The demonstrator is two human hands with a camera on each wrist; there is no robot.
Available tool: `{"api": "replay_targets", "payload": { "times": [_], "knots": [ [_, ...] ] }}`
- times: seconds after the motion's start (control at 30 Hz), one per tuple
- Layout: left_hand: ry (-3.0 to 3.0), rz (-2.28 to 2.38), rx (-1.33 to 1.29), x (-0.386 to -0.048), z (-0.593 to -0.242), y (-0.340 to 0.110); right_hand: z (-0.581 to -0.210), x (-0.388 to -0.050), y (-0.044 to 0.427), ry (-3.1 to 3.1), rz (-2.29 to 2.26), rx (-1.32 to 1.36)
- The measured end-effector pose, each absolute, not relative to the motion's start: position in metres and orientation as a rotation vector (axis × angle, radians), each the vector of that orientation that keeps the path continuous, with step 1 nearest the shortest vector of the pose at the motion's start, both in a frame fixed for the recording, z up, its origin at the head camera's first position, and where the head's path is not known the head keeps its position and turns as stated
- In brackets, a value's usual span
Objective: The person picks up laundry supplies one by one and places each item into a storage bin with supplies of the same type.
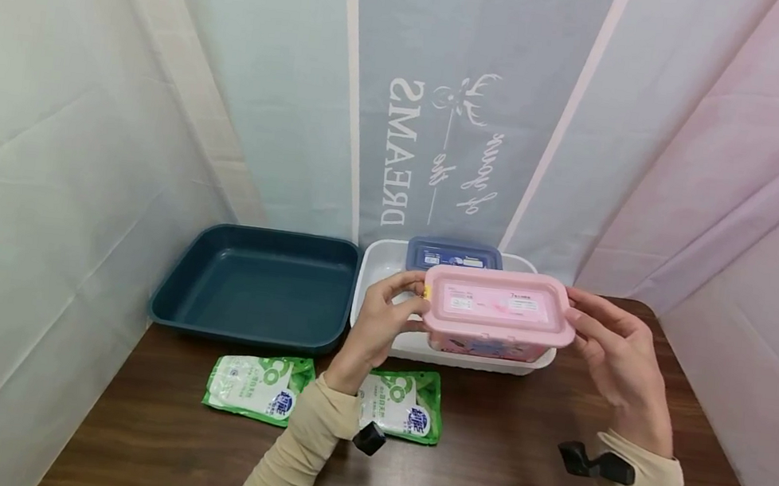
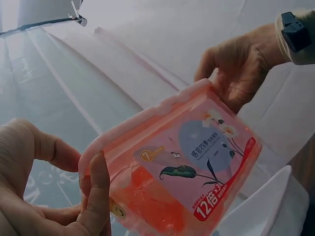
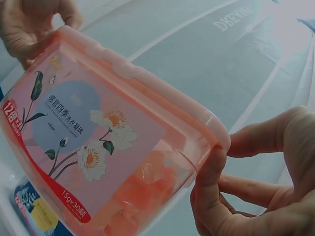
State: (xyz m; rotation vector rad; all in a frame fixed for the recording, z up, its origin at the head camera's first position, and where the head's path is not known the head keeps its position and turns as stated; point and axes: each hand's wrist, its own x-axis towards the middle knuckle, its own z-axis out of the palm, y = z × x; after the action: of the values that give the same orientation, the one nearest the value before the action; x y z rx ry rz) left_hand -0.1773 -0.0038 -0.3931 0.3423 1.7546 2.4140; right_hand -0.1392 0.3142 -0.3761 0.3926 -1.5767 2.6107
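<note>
A pink lidded box [image 1: 497, 307] is held level above the white tray [image 1: 406, 348], gripped at its two short ends. My left hand [image 1: 384, 319] pinches its left end, and my right hand [image 1: 618, 353] pinches the right end. In the left wrist view the box [image 2: 182, 162] shows a flower label, with the left hand [image 2: 54, 182] at its near corner. Orange-pink pods are visible through the wall of the box [image 3: 98, 132] in the right wrist view, where the right hand [image 3: 261, 182] holds a corner by the rim.
A dark blue box [image 1: 454, 256] lies in the white tray, at its back. To the left stands a dark teal tray [image 1: 255, 284]. Two green and white packets [image 1: 258, 387] [image 1: 400, 405] lie in front of the trays on the brown table [image 1: 480, 462]. Curtains hang behind and at the sides.
</note>
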Motion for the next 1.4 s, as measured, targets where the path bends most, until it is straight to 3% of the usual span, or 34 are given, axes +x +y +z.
{"api": "replay_targets", "payload": {
  "times": [0.63, 1.4],
  "knots": [
    [1.799, 2.378, 0.351, -0.188, -0.386, -0.035, -0.378, -0.157, 0.281, -1.564, 2.540, 0.331],
    [1.985, 2.301, 0.140, -0.209, -0.416, -0.025, -0.402, -0.173, 0.277, -1.942, 2.359, 0.087]
  ]
}}
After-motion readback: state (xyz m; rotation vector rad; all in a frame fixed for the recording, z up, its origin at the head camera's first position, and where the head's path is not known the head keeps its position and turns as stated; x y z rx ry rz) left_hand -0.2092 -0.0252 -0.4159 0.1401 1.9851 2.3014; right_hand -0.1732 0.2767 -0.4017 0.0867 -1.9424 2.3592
